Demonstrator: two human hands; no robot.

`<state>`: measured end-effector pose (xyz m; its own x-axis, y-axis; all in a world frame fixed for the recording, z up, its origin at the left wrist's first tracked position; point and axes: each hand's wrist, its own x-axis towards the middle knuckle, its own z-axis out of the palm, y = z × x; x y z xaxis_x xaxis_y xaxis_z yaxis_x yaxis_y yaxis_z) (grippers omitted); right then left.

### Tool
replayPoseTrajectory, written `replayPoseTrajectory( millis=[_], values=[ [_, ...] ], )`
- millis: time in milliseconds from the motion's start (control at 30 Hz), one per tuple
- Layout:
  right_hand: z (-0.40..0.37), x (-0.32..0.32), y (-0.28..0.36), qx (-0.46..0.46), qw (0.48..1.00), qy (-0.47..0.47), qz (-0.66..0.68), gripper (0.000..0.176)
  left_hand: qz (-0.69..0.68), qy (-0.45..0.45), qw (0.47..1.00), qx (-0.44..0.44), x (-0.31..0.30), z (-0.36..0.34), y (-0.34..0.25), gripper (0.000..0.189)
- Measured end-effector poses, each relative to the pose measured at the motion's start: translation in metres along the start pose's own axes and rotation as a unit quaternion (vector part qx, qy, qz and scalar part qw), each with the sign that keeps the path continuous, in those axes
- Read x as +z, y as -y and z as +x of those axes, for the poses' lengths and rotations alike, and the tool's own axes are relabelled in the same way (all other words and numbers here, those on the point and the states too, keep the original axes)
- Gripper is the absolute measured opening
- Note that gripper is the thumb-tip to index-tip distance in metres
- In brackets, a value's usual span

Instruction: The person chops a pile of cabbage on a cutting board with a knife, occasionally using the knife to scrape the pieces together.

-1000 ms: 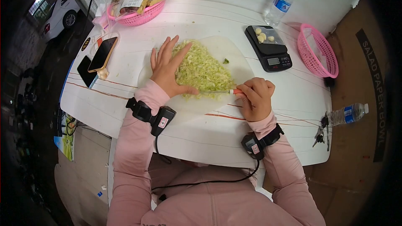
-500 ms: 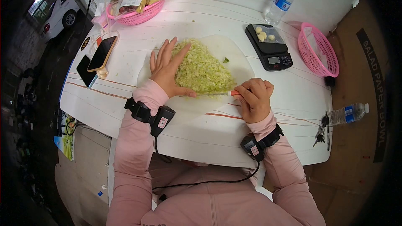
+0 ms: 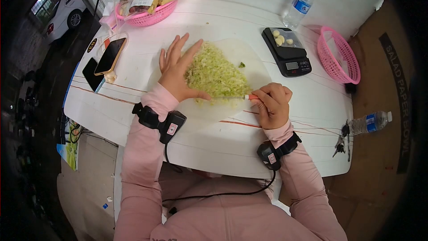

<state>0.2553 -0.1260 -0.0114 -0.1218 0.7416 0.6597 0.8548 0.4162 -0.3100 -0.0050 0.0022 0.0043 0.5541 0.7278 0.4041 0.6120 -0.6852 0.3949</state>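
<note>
Finely chopped pale green vegetable (image 3: 218, 72) is heaped on a white cutting board (image 3: 256, 64). My left hand (image 3: 178, 73) lies along the left side of the heap, fingers spread and thumb reaching to its near edge. In my right hand (image 3: 273, 102) is the red handle of a knife (image 3: 253, 97); its thin blade runs left along the near edge of the heap towards my left thumb. A small dark green piece (image 3: 242, 64) lies apart on the board.
Two phones (image 3: 110, 57) lie at the left. A pink basket of packets (image 3: 154, 17) stands at the back left. At the right are a black scale (image 3: 287, 53) with a bag on it, an empty pink basket (image 3: 336, 58), two bottles (image 3: 298, 9) and keys (image 3: 339, 145).
The knife and my right hand have shifted slightly away from my body, against the heap. My left hand stays spread, its fingers a little farther up.
</note>
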Motion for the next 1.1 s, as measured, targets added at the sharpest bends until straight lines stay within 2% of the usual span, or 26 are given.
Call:
replayPoseTrajectory(
  millis=[500,667,800,900,967,1100],
  values=[
    [0.0,0.008,0.005,-0.027,1.0,-0.006,-0.012,0.024,0.039,0.044,0.997,-0.04,0.003,-0.003,0.005,0.135],
    [-0.001,0.009,0.005,-0.015,1.0,-0.002,-0.016,0.024,0.053,0.074,0.992,-0.087,0.006,-0.004,0.003,0.134],
    [-0.007,0.016,-0.002,0.012,0.999,0.035,-0.014,0.025,0.049,0.074,0.992,-0.089,0.006,-0.004,0.0,0.133],
    [-0.006,0.016,-0.001,0.012,1.0,0.021,-0.006,0.024,0.038,0.065,0.994,-0.076,0.005,-0.003,0.001,0.131],
    [-0.004,0.013,0.0,-0.001,1.0,0.01,-0.013,0.023,0.027,0.045,0.998,-0.031,0.004,-0.003,0.001,0.13],
    [-0.002,0.008,0.003,-0.004,1.0,0.009,-0.015,0.024,0.011,0.02,0.999,-0.025,-0.001,-0.001,0.002,0.13]
  ],
)
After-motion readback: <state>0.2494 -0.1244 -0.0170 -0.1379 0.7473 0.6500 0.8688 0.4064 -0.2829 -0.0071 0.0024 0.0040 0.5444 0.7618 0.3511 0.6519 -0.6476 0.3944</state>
